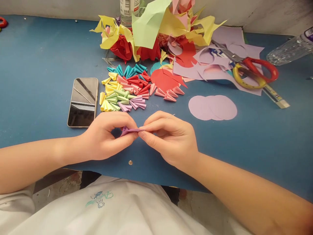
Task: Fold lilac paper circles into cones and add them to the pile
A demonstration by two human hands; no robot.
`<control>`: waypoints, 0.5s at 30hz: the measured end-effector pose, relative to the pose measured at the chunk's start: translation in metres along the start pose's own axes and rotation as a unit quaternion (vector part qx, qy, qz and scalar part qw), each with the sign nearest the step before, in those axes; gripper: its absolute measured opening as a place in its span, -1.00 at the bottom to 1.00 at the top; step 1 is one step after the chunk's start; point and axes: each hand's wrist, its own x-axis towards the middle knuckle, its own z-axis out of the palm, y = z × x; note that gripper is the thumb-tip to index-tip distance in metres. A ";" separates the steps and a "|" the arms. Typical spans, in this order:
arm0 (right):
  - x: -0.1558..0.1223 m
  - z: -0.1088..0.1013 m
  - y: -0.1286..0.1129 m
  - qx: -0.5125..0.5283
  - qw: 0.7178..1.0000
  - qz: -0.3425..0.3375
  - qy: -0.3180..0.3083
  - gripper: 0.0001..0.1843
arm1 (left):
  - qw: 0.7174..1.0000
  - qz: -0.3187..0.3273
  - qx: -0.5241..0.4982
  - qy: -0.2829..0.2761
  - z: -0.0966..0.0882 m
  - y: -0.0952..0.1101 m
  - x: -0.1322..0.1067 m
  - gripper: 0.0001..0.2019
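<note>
Between my two hands is a purple paper piece [127, 131], partly rolled into a cone, its flat tail stretching to the right. My left hand [109, 135] is closed in a pinch on the rolled end. With thumb and fingertips my right hand [171, 138] pinches the tail's tip; a thin pale sliver shows above its knuckles. Just beyond the hands lie small rolled paper cones [123, 93] in yellow, green, teal, red, pink and lilac. Two overlapping lilac paper circles [212, 107] rest on the table to the right of my right hand.
A phone [82, 102] lies left of the cones. Paper scraps [149, 26] heap up along the wall, in front of a clear bottle [126, 13]. Red-and-yellow-handled scissors [249, 70] lie on lilac offcuts at right, near another bottle [290, 49].
</note>
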 end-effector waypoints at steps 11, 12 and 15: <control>0.001 0.001 -0.003 0.001 1.000 0.003 0.006 -0.84 | 1.000 0.007 0.023 -0.014 -0.002 0.004 0.000 -0.88; 0.001 0.001 -0.003 0.000 1.000 0.007 0.006 -0.85 | 1.000 0.004 0.024 -0.016 -0.003 0.004 0.000 -0.87; 0.000 0.001 -0.006 0.001 1.000 0.017 0.001 -0.85 | 1.000 0.000 0.021 -0.021 -0.003 0.003 -0.001 -0.87</control>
